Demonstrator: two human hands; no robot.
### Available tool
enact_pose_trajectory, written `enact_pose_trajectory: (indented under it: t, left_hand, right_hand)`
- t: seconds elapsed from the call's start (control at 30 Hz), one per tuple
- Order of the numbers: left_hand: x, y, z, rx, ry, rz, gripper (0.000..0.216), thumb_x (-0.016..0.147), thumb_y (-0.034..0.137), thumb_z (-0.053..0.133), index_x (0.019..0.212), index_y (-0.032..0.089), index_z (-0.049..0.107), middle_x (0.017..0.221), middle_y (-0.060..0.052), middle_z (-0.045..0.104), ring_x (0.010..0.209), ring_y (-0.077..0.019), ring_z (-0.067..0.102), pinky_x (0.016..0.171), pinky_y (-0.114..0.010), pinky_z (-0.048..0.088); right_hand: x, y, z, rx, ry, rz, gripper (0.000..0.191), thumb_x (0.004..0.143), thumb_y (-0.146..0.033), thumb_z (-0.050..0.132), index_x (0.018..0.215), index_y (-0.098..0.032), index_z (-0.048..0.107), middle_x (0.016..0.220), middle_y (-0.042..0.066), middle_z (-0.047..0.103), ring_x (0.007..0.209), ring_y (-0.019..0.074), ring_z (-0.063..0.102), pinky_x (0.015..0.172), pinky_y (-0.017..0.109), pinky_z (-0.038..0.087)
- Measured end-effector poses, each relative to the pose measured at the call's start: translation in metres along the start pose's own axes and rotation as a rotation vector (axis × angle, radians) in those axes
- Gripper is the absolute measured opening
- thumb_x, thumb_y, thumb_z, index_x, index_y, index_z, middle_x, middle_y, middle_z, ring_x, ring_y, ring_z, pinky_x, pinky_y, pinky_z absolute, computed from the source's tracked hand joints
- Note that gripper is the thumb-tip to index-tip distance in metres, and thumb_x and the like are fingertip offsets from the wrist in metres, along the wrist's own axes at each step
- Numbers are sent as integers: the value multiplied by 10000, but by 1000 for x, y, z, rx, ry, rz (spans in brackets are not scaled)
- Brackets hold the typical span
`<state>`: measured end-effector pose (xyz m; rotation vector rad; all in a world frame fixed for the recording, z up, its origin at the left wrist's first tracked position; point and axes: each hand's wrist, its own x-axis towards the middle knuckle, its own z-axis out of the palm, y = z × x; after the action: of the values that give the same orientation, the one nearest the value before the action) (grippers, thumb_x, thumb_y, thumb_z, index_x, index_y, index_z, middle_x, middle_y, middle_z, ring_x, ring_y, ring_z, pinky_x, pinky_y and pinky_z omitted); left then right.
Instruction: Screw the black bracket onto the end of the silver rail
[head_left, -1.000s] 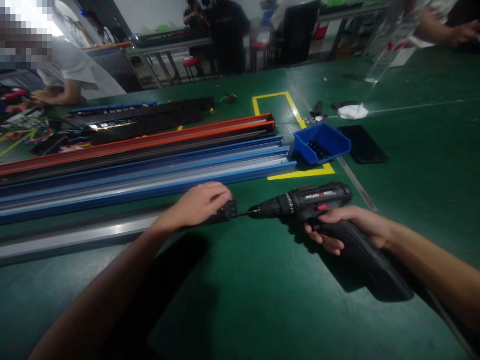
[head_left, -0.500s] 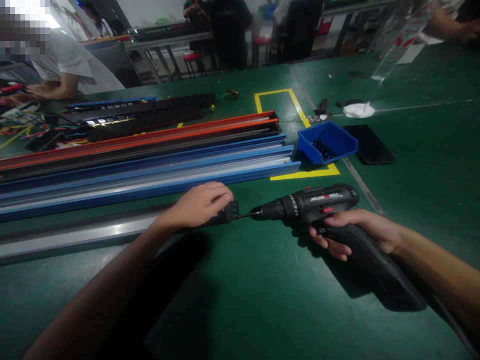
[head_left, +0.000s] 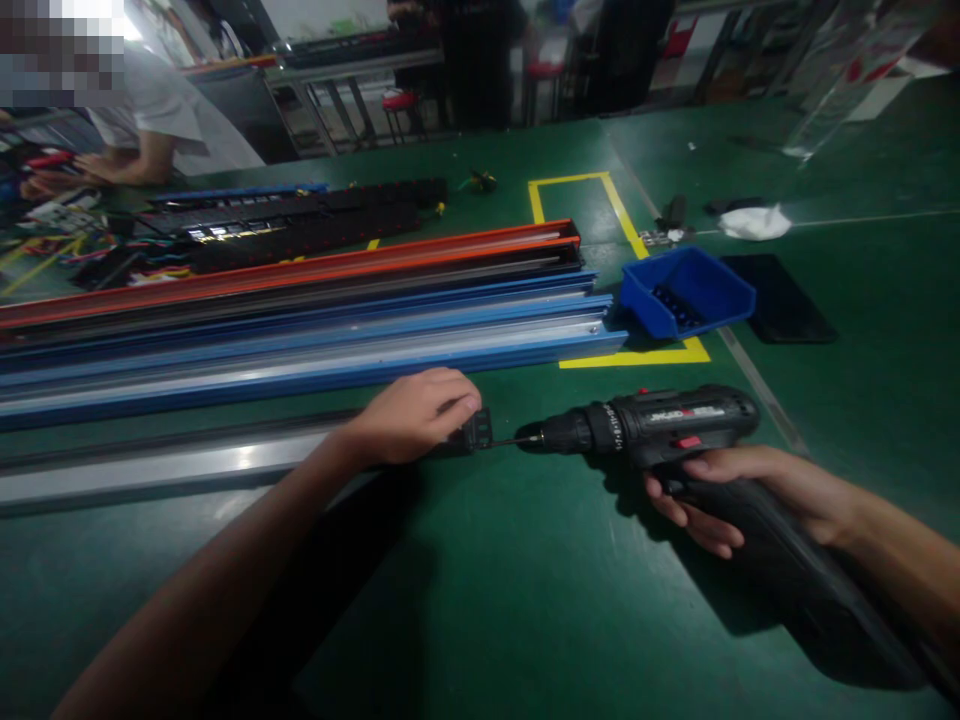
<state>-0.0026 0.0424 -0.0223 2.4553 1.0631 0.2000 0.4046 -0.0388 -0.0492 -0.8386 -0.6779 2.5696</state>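
Observation:
My left hand [head_left: 420, 412] is wrapped over the right end of a grey metal channel rail [head_left: 247, 455] lying on the green table. A small black end cap [head_left: 478, 430] shows just past its fingers, at the rail's end. My right hand [head_left: 720, 500] grips a black cordless drill [head_left: 675, 418] by its handle, chuck pointing left. The drill's long thin bit [head_left: 510, 441] reaches to the end cap; its tip is too small to make out there. Part of the rail is hidden under my left hand and forearm.
Behind the rail lie blue channel rails [head_left: 450, 350] and an orange one [head_left: 375, 257]. A blue bin [head_left: 686, 290] with small black parts stands at their right, beside a dark flat slab [head_left: 784, 298]. Across the table, a co-worker's arm [head_left: 142, 160] is near wires and dark strips [head_left: 315, 220].
The whole view has shifted, so the rails, bin and both hands appear further right. The left hand stays on the rail end, and the drill bit stays at the end cap.

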Motion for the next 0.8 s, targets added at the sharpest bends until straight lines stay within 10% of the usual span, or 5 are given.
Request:
enact_pose_trajectory:
  t: [0.8]
  left_hand:
    - [0,1,0,9,22,5,422,1109,416,390,1083,207,756,1141,-68,767,1072,-240,688,950,-365,507]
  right_hand:
    - [0,0,1,-57,17,-21,371,945,-338,776,1191,-61,789,982,126,755,608,107,671,628,234,604]
